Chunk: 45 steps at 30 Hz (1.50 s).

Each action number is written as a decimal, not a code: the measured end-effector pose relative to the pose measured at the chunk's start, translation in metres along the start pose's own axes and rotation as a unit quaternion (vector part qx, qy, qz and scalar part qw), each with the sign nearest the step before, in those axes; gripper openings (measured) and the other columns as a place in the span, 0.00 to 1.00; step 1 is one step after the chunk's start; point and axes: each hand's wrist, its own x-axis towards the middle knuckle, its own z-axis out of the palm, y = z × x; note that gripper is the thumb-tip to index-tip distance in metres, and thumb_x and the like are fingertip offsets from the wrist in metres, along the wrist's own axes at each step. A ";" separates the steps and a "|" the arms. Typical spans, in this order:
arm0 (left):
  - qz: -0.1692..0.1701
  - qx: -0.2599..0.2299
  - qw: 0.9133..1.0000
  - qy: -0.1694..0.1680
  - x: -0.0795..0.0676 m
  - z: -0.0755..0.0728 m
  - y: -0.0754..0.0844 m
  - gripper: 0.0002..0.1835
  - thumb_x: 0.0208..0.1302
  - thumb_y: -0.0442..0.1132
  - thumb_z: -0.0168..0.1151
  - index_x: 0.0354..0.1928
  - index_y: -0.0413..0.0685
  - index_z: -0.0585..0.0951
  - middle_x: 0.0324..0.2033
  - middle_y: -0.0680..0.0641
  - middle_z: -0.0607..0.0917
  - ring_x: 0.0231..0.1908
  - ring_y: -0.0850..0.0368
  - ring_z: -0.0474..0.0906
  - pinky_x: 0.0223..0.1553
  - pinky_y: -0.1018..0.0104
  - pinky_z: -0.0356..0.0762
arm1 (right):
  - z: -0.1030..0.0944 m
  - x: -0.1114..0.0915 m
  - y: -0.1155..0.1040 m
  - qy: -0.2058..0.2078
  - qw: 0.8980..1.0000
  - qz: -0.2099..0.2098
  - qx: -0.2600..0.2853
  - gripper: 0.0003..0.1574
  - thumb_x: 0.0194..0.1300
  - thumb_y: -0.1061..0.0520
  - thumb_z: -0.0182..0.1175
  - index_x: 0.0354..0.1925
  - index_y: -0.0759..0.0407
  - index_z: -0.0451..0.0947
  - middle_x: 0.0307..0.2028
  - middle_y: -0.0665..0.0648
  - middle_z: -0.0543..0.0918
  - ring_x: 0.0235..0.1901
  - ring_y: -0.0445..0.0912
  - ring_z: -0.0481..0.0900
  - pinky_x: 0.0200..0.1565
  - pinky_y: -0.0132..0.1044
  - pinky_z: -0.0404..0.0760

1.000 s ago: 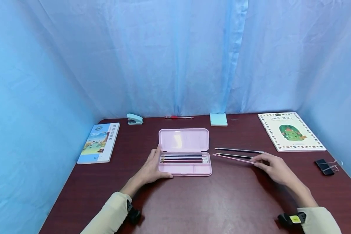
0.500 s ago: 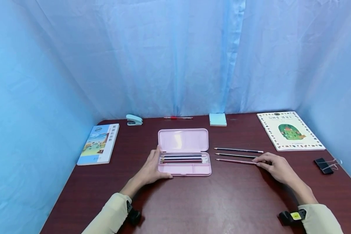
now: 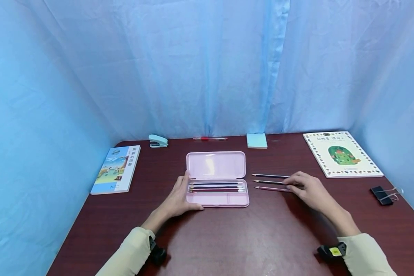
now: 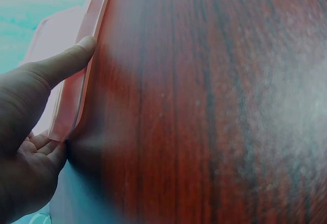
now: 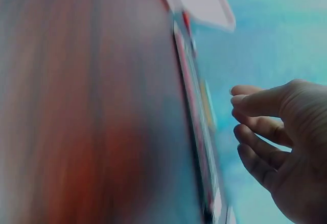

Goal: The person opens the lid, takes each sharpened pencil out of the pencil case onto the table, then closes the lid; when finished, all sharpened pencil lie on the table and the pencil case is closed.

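A pink pencil case (image 3: 210, 199) stands with its lid (image 3: 227, 165) raised, several pencils (image 3: 215, 187) lying in its back compartment. My left hand (image 3: 174, 197) holds the case at its left end, thumb (image 4: 71, 60) against the front wall and fingers round the corner. Right of the case, three pencils lie side by side on the table: two dark ones (image 3: 269, 176) behind and a pinkish one (image 3: 270, 188) in front. My right hand (image 3: 307, 188) hovers over their rear ends, hiding part of them. In the right wrist view its fingers are loosely bent, holding nothing.
Along the back of the dark red table are a light blue stapler (image 3: 158, 140), a red pen (image 3: 210, 138) and a sticky-note pad (image 3: 257, 140). A book (image 3: 115, 168) lies at left, another book (image 3: 343, 155) at right, beside a black binder clip (image 3: 381, 195). Blue curtains surround the table.
My right hand laid the pinkish pencil down in line in front of the two dark ones, let go, and moved left over the pencils. The left hand stays on the case.
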 end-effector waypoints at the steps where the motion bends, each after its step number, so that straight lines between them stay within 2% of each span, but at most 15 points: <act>1: 0.000 0.001 1.000 0.001 0.000 0.000 0.000 0.68 0.35 0.60 0.75 0.72 0.44 0.41 0.57 0.43 0.62 0.56 0.51 0.61 0.57 0.56 0.62 | 0.004 0.007 -0.007 -0.003 1.000 -0.013 0.007 0.14 0.51 0.67 0.66 0.36 0.51 0.83 0.35 0.46 0.80 0.38 0.44 0.78 0.41 0.36 0.71; 5: -0.001 0.001 1.000 -0.001 0.000 0.000 -0.001 0.69 0.35 0.60 0.75 0.72 0.45 0.41 0.58 0.43 0.61 0.56 0.51 0.61 0.57 0.56 0.62 | 0.025 0.032 -0.037 -0.027 0.997 -0.049 0.046 0.14 0.52 0.66 0.65 0.38 0.54 0.82 0.38 0.49 0.80 0.41 0.46 0.78 0.43 0.43 0.73; 10: -0.005 -0.006 1.000 -0.006 0.001 0.000 -0.001 0.69 0.35 0.61 0.75 0.72 0.47 0.40 0.58 0.43 0.61 0.57 0.51 0.61 0.57 0.56 0.62 | 0.056 0.052 -0.068 -0.078 0.991 -0.064 0.088 0.13 0.55 0.64 0.64 0.42 0.57 0.81 0.42 0.50 0.79 0.45 0.46 0.76 0.47 0.45 0.72; 17: -0.004 -0.006 1.000 -0.007 0.001 0.001 -0.002 0.69 0.35 0.61 0.74 0.72 0.47 0.39 0.58 0.43 0.62 0.56 0.51 0.61 0.57 0.55 0.63 | 0.082 0.063 -0.098 -0.163 0.980 -0.086 0.075 0.11 0.61 0.58 0.60 0.43 0.52 0.81 0.46 0.50 0.78 0.50 0.45 0.73 0.52 0.45 0.69; 20: -0.010 -0.010 1.000 -0.013 0.002 0.001 -0.001 0.69 0.35 0.62 0.74 0.72 0.48 0.39 0.58 0.44 0.61 0.56 0.51 0.61 0.57 0.55 0.62 | 0.086 0.065 -0.102 -0.172 0.979 -0.095 0.056 0.11 0.62 0.58 0.59 0.44 0.54 0.80 0.48 0.52 0.77 0.51 0.45 0.73 0.54 0.44 0.68; 23: -0.016 -0.010 1.000 -0.015 0.002 0.001 -0.002 0.70 0.35 0.62 0.74 0.72 0.49 0.38 0.58 0.44 0.61 0.56 0.52 0.61 0.57 0.55 0.62 | 0.088 0.067 -0.103 -0.163 0.981 -0.101 0.039 0.13 0.62 0.58 0.59 0.45 0.56 0.80 0.47 0.54 0.78 0.50 0.47 0.74 0.54 0.44 0.69; 30: 0.000 -0.008 1.000 -0.002 0.001 0.001 -0.003 0.70 0.34 0.61 0.75 0.72 0.46 0.39 0.57 0.42 0.62 0.55 0.51 0.62 0.56 0.56 0.63 | 0.087 0.074 -0.105 -0.154 0.981 -0.115 0.010 0.14 0.59 0.62 0.59 0.46 0.62 0.79 0.41 0.57 0.80 0.45 0.50 0.76 0.50 0.45 0.70; 35: 0.016 -0.009 1.000 0.006 0.000 0.001 -0.004 0.70 0.34 0.60 0.75 0.72 0.43 0.39 0.56 0.41 0.64 0.55 0.51 0.63 0.56 0.56 0.63 | 0.086 0.078 -0.107 -0.164 0.979 -0.117 0.029 0.13 0.57 0.64 0.61 0.43 0.62 0.80 0.38 0.57 0.81 0.41 0.49 0.77 0.46 0.44 0.72; 40: 0.014 -0.004 1.000 0.007 0.001 0.002 -0.005 0.70 0.35 0.60 0.75 0.72 0.44 0.39 0.57 0.41 0.63 0.55 0.51 0.63 0.57 0.57 0.62 | 0.088 0.079 -0.103 -0.161 0.979 -0.115 0.058 0.09 0.55 0.66 0.62 0.37 0.59 0.82 0.33 0.52 0.81 0.37 0.44 0.78 0.42 0.41 0.74; 45: 0.013 -0.004 1.000 0.003 0.001 0.001 -0.004 0.70 0.35 0.59 0.75 0.72 0.45 0.39 0.57 0.41 0.63 0.55 0.51 0.62 0.56 0.56 0.62 | 0.086 0.081 -0.100 -0.180 0.975 -0.105 0.072 0.09 0.56 0.64 0.63 0.37 0.58 0.83 0.33 0.51 0.81 0.37 0.43 0.77 0.42 0.39 0.74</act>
